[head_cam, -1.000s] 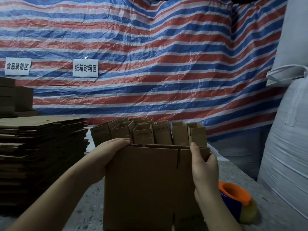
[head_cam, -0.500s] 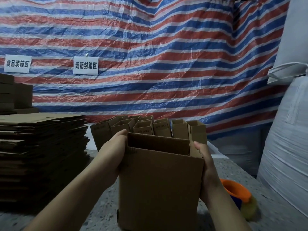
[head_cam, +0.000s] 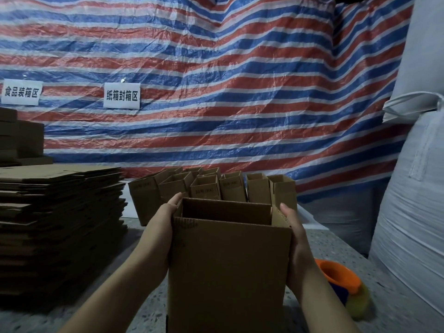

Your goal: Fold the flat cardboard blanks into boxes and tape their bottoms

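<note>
We held the opened box (head_cam: 228, 267) upright at six o'clock on the desk (head_cam: 336, 246), left hand (head_cam: 161, 234) and right hand (head_cam: 298, 246) pressing its sides, fingers (head_cam: 174, 200) nearly straight; flat blanks (head_cam: 57, 212) sat at nine o'clock.

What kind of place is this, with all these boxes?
Probably a packing area in a warehouse or workshop. A tall stack of flat cardboard blanks stands to the left, a row of folded boxes waits by the striped tarp wall, and paper signs mark the work zones.
</note>
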A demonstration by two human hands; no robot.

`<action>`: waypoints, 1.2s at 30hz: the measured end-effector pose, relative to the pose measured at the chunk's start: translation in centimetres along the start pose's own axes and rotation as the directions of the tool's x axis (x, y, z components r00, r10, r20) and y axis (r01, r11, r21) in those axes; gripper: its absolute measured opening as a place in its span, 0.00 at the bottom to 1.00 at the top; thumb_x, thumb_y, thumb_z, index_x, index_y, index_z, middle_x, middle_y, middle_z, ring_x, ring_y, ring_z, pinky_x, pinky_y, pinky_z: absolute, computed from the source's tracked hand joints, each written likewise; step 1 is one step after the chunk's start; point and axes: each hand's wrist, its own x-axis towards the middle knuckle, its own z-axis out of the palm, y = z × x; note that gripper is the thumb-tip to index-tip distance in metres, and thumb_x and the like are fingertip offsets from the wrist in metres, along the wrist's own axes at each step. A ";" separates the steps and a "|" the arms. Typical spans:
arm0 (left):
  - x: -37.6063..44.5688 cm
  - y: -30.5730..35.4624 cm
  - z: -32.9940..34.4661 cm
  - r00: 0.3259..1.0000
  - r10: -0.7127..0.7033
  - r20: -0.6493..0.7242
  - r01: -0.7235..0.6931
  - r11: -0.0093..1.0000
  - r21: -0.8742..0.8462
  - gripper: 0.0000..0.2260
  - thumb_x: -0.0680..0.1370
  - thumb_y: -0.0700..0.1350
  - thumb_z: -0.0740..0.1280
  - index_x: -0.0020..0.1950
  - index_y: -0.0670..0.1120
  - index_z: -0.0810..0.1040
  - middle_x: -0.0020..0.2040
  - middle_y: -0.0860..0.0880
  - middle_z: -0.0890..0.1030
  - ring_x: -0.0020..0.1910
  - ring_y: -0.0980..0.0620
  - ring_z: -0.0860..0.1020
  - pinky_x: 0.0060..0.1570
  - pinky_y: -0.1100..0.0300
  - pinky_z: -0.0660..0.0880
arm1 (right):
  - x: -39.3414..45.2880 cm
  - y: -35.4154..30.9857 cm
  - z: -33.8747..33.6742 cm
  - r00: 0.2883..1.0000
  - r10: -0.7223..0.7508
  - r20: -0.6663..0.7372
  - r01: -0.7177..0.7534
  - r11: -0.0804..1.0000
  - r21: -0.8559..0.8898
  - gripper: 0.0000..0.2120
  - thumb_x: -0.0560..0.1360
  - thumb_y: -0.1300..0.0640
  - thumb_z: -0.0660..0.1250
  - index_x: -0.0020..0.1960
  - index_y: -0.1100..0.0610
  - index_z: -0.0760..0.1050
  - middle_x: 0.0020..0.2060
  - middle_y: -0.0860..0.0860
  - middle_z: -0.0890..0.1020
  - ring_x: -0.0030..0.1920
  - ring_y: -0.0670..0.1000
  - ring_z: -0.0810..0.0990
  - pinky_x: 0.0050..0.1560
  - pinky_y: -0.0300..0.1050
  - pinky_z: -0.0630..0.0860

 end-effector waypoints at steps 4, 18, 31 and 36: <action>-0.3 0.0 0.3 0.999 0.041 -0.012 -0.041 0.998 -0.041 0.17 0.83 0.48 0.59 0.71 0.60 0.70 0.52 0.48 0.83 0.37 0.51 0.85 0.30 0.58 0.80 | -0.1 0.6 -0.2 0.998 -0.036 -0.055 0.034 0.999 -0.026 0.27 0.70 0.32 0.58 0.41 0.51 0.85 0.35 0.56 0.83 0.35 0.52 0.84 0.33 0.44 0.80; 0.5 -0.9 -1.1 0.995 0.088 0.055 -0.087 0.996 -0.019 0.10 0.78 0.50 0.63 0.55 0.53 0.82 0.44 0.47 0.86 0.39 0.50 0.84 0.33 0.54 0.81 | -0.9 0.7 -0.3 0.993 0.003 -0.119 -0.004 1.000 -0.008 0.28 0.74 0.34 0.55 0.44 0.52 0.86 0.40 0.58 0.85 0.41 0.54 0.86 0.38 0.47 0.83; 0.3 -2.0 -0.8 0.997 -0.045 0.068 0.038 0.993 0.112 0.32 0.72 0.74 0.51 0.46 0.55 0.87 0.47 0.43 0.86 0.46 0.46 0.86 0.38 0.56 0.80 | -0.9 0.9 -0.5 0.996 0.016 -0.090 -0.015 1.000 0.020 0.26 0.70 0.34 0.58 0.46 0.51 0.87 0.41 0.57 0.86 0.42 0.54 0.87 0.36 0.45 0.82; -0.4 -2.5 -0.7 0.991 0.074 0.108 -0.093 0.978 0.184 0.44 0.56 0.83 0.55 0.59 0.55 0.80 0.48 0.49 0.87 0.47 0.53 0.85 0.43 0.57 0.77 | -1.0 1.0 -0.4 0.995 0.047 -0.088 -0.046 0.999 0.009 0.31 0.71 0.32 0.58 0.51 0.57 0.84 0.45 0.60 0.85 0.45 0.57 0.86 0.41 0.48 0.83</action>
